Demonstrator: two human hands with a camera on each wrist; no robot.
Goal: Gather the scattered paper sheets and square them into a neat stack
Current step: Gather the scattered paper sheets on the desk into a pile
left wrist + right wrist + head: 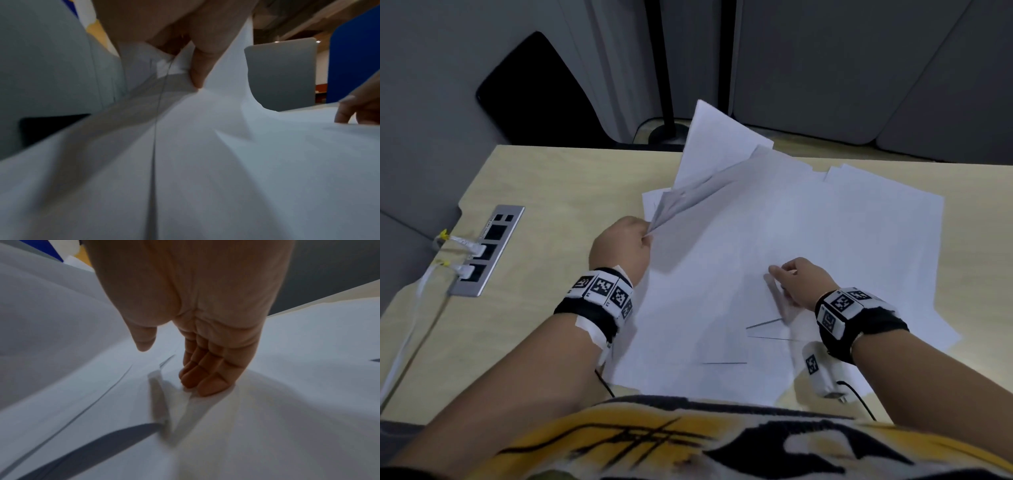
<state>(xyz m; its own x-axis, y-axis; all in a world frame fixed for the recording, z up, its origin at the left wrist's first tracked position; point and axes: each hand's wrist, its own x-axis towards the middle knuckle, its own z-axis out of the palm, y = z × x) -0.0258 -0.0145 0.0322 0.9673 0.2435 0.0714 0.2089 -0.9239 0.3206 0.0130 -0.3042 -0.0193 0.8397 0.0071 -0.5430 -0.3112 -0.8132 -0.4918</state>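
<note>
Several white paper sheets (808, 233) lie spread and overlapping across the wooden desk (558, 192). My left hand (625, 241) pinches the near corner of a few lifted sheets (715, 154) that rise toward the far desk edge; in the left wrist view my thumb (200, 65) presses on that bunched paper (205, 146). My right hand (799, 282) rests on the flat sheets right of centre, fingers straight and together, thumb apart. In the right wrist view its fingertips (205, 381) press on a sheet (287, 402) beside a raised paper edge.
A metal socket panel (488, 250) with white plugs and cables is set in the desk's left side. A white tagged device (820, 368) with a black cable lies on the paper near my right forearm. Grey partitions and a black pole base stand behind the desk.
</note>
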